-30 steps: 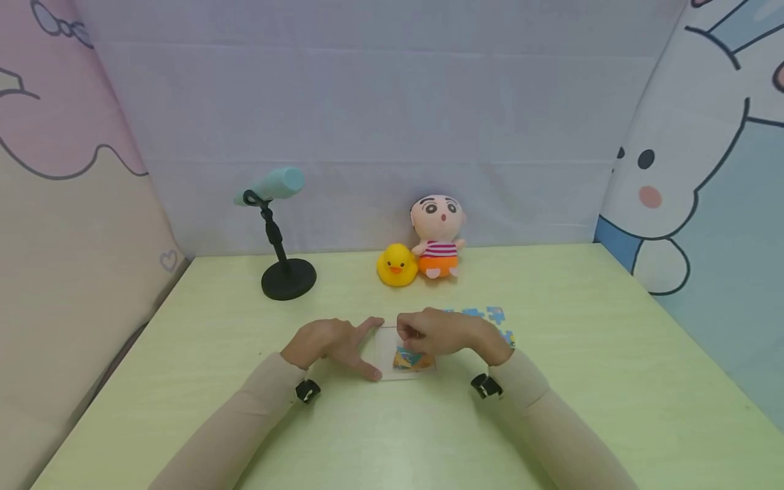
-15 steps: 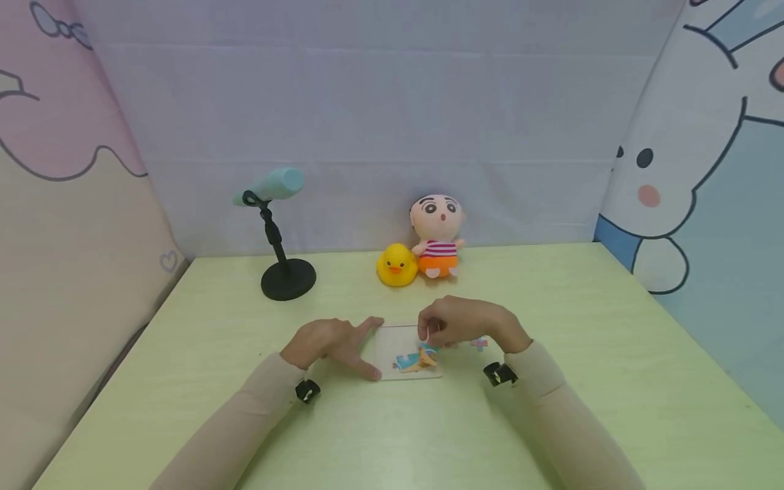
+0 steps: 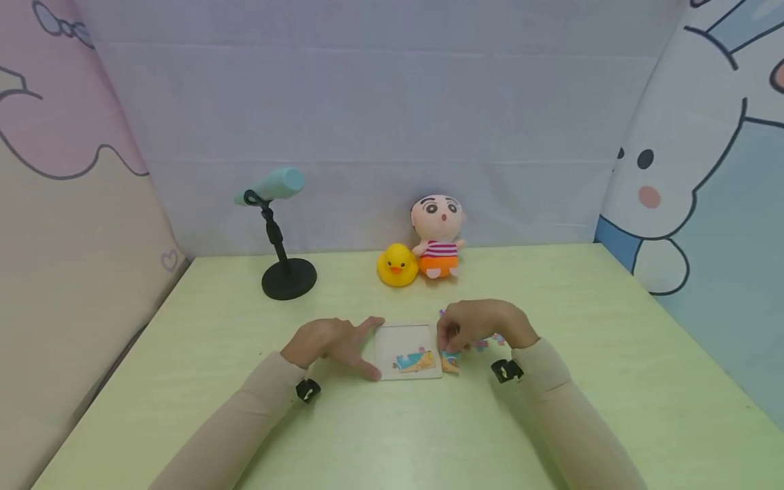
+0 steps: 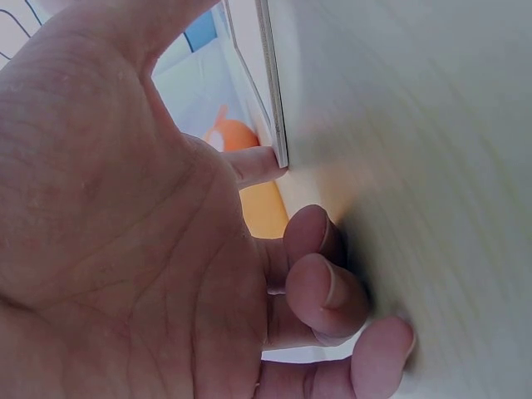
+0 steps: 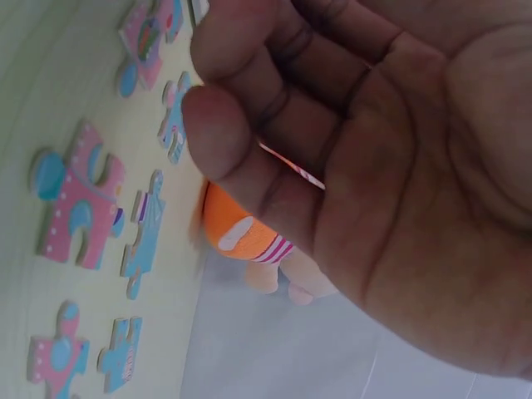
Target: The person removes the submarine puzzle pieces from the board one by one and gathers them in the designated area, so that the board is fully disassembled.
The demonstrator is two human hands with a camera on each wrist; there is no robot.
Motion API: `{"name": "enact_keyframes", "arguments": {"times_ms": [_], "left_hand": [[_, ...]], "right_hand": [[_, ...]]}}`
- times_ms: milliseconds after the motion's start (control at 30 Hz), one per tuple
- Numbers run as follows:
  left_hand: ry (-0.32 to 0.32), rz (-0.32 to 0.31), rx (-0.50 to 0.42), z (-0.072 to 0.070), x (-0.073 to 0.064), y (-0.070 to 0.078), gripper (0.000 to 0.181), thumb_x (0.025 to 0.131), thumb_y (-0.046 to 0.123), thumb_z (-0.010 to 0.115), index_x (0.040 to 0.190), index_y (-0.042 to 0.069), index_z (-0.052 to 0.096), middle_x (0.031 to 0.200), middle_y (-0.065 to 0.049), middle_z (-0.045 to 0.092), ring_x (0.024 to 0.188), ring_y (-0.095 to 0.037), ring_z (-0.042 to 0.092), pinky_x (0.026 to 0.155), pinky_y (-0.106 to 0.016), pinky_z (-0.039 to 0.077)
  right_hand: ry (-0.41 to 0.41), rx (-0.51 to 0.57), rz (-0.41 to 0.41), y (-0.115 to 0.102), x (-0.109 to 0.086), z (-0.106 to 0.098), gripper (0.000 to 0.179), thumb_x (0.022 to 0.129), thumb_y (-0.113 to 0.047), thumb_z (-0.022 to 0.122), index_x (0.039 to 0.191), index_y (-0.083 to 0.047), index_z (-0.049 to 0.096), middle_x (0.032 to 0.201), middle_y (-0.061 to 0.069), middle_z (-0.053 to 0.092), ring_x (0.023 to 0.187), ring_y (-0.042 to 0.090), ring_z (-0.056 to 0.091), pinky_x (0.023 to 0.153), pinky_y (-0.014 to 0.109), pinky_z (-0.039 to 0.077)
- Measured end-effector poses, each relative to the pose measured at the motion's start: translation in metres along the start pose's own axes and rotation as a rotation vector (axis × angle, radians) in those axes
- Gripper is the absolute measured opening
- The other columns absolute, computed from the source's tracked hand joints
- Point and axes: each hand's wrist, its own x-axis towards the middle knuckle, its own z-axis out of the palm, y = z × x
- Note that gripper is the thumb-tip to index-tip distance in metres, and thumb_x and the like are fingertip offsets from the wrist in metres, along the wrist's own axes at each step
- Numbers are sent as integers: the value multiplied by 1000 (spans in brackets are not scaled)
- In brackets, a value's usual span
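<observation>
My left hand [image 3: 335, 346] spreads its straight thumb and index finger against the left edge of a pale, shallow puzzle tray [image 3: 398, 338]. The left wrist view shows the index fingertip at the tray's corner and the other fingers bent by the tabletop. A joined strip of blue and orange puzzle pieces [image 3: 415, 360] lies inside, along the tray's near side. Just outside the tray's right edge, my right hand [image 3: 484, 323] pinches a blue and orange puzzle piece [image 3: 450, 365] from above. In the right wrist view the right hand's [image 5: 357, 141] fingertips hide that piece.
Loose pink and blue puzzle pieces [image 5: 87, 204] lie on the table beyond and beside the right hand. Behind the tray sit a yellow rubber duck [image 3: 397, 267] and a plush doll [image 3: 438, 238]. A black stand [image 3: 288, 278] holding a teal cylinder [image 3: 275, 184] is at back left.
The right hand has moved right, from over the tray to beyond its right edge, taking a puzzle piece along. The strip in the tray is uncovered. My left hand keeps its place.
</observation>
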Motion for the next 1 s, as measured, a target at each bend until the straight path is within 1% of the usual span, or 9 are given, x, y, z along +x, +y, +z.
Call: {"name": "enact_keyframes", "arguments": {"times_ms": [67, 200, 433, 533, 633, 833, 1000], "left_hand": [[-1, -2, 4, 0, 1, 0, 105, 74, 75, 70, 158, 39, 16, 80, -5, 53, 65, -20, 47, 60, -34, 36], [-3, -4, 16, -1, 3, -1, 106, 74, 76, 70, 157, 39, 16, 79, -5, 53, 64, -19, 47, 59, -34, 35], [-3, 8, 7, 0, 4, -2, 106, 74, 74, 71, 157, 39, 18, 78, -5, 54, 62, -20, 47, 58, -33, 35], [-2, 4, 3, 1, 5, -2, 106, 73, 74, 72, 157, 39, 18, 79, -5, 54, 63, -20, 47, 58, -33, 35], [-5, 4, 0, 1, 5, -3, 106, 74, 74, 71, 157, 39, 17, 79, -5, 53, 64, -20, 47, 59, -33, 35], [-12, 6, -3, 1, 5, -3, 106, 74, 74, 72, 157, 38, 17, 79, -5, 53, 63, -20, 47, 59, -33, 35], [-12, 2, -4, 1, 4, -3, 106, 74, 74, 71, 157, 39, 17, 79, -5, 53, 64, -20, 47, 60, -34, 36]], "right_hand": [[-13, 19, 27, 1, -1, 1, 11, 93, -1, 67, 86, -10, 68, 71, -3, 56, 57, 11, 49, 54, 24, 43], [-40, 38, 53, 3, 0, 2, 13, 92, 0, 67, 84, -10, 67, 70, -4, 55, 55, 11, 46, 51, 22, 38], [-79, 47, 68, 4, 2, 4, 14, 91, 1, 66, 82, -11, 67, 67, -4, 53, 55, 11, 44, 48, 21, 33], [-70, 34, 82, 2, 0, 3, 12, 91, -2, 68, 83, -12, 68, 68, -4, 55, 56, 12, 45, 49, 21, 34], [-40, 21, 95, 0, -3, 1, 11, 90, -4, 71, 84, -13, 71, 71, -4, 57, 58, 13, 48, 51, 23, 38], [-5, -4, 61, 1, -5, -2, 9, 90, -2, 71, 86, -11, 72, 79, -3, 61, 65, 13, 55, 62, 25, 48], [24, -52, 42, 3, 0, -3, 10, 93, -4, 68, 89, -13, 71, 81, -4, 60, 67, 13, 56, 63, 25, 48]]}}
